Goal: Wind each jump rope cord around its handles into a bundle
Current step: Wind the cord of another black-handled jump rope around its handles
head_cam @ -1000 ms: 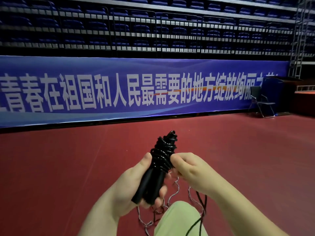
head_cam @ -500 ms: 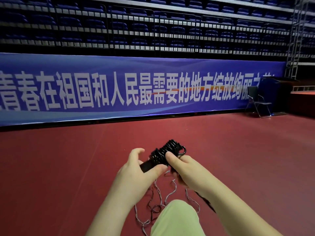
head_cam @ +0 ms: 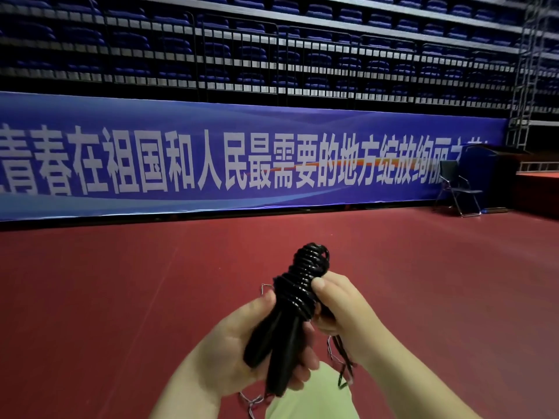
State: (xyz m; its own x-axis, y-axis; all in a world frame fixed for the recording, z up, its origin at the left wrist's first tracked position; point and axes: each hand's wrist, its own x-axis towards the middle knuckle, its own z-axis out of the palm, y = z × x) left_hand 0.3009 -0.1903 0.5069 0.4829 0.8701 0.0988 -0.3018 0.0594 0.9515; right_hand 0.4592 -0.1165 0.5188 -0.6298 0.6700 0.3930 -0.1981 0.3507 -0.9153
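A black jump rope bundle (head_cam: 298, 285) stands nearly upright in front of me, its cord coiled many times around the upper part of two black handles (head_cam: 272, 343). My left hand (head_cam: 239, 352) grips the lower ends of the handles. My right hand (head_cam: 338, 309) pinches the coils from the right, thumb on the wound cord. A loose length of black cord (head_cam: 343, 361) hangs down below my right hand. A second, thin pale rope (head_cam: 251, 402) lies tangled on the floor under my hands, mostly hidden.
Red sports floor (head_cam: 121, 297) stretches all round. My knee in pale green cloth (head_cam: 311, 397) is at the bottom. A long blue banner (head_cam: 211, 164) runs along the far wall under blue stands. A folding chair (head_cam: 459, 189) stands at the far right.
The bundle has swung from nearly level back to upright and risen. My left hand now holds the handle ends lower down, and my right hand has shifted onto the side of the coils.
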